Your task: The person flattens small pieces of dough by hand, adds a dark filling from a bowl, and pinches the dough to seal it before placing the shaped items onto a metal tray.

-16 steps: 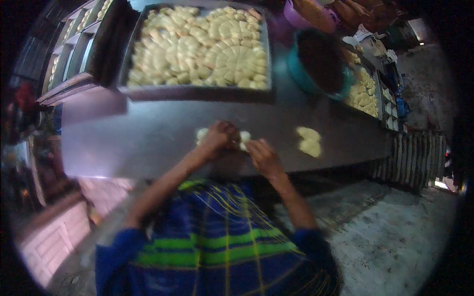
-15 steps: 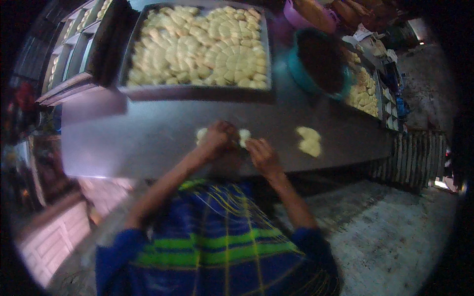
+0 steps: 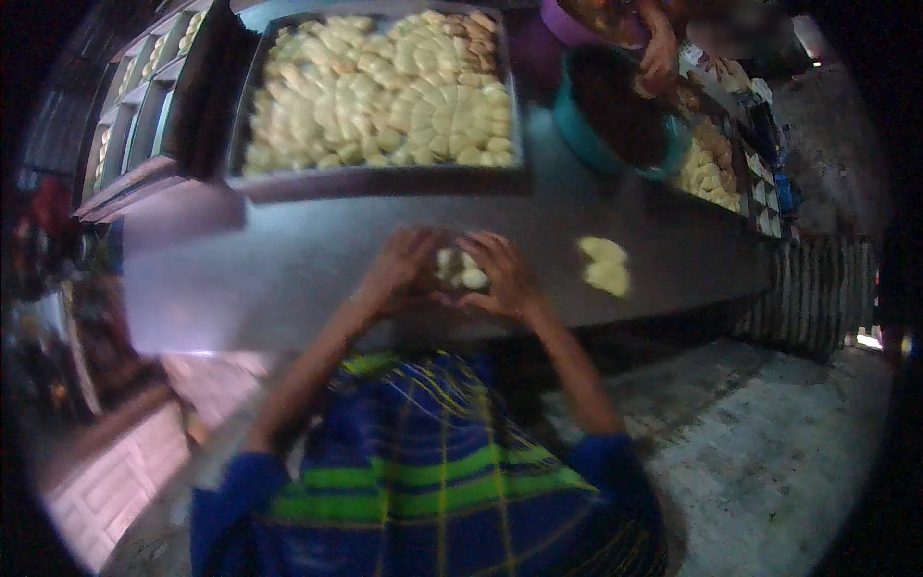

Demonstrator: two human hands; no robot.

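Observation:
Several small pale dough balls [image 3: 474,278] lie bunched on the grey metal table [image 3: 288,279], close to its near edge. From the left my left hand [image 3: 405,262] cups them, fingers curved inward. My right hand [image 3: 502,276] curls round their other side, its thumb below and fingers above. The palms and part of the balls are hidden. Off to the right of my right hand lie flattened yellowish dough pieces [image 3: 606,266], touching each other.
Beyond my hands stands a big tray [image 3: 385,176] full of shaped dough. A teal basin [image 3: 574,135] with dark filling is at the right, with another person's hand [image 3: 659,65] over it. Behind is a purple basin [image 3: 567,27]; a partitioned rack [image 3: 144,154] stands far left.
My hands have closed in from both sides, bringing the separate dough balls together into one bunch. Another person's hand has come over the teal basin.

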